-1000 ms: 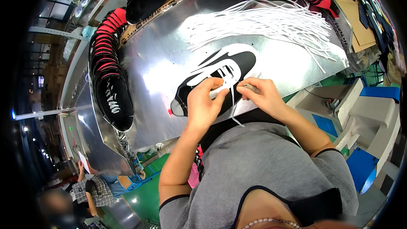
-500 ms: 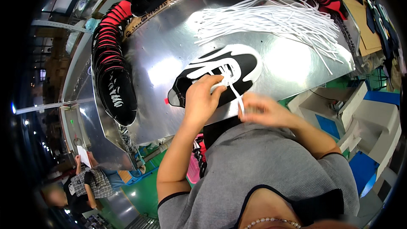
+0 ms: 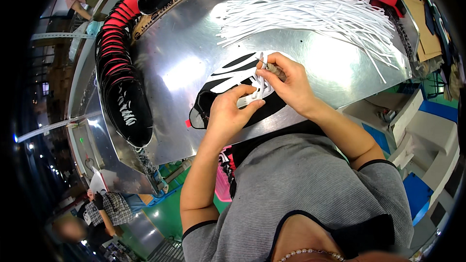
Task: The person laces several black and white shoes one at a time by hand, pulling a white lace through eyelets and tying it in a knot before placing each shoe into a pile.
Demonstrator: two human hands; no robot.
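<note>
A black shoe upper with white overlays (image 3: 230, 78) lies on the metal table, its heel pointing left and a red tab at that end. My left hand (image 3: 227, 115) pinches the edge of the lacing area, thumb and fingers closed on the upper. A white lace (image 3: 258, 89) runs through the eyelets beside those fingertips. Above the toe end, my right hand (image 3: 296, 86) grips a small hook tool (image 3: 274, 71) with a brownish handle. Its thin metal tip points left over the white overlay. The toe is partly hidden by this hand.
White laces (image 3: 310, 17) lie in a loose heap at the back of the metal table (image 3: 170, 131). Stacked black and red uppers (image 3: 127, 111) curve along the left, with more at the far edge. Pale bins (image 3: 429, 140) stand right. Another person (image 3: 104, 213) is at lower left.
My right hand was drawing a lace toward my body; now it is up over the toe end with the hook tool showing. My left hand stays on the upper.
</note>
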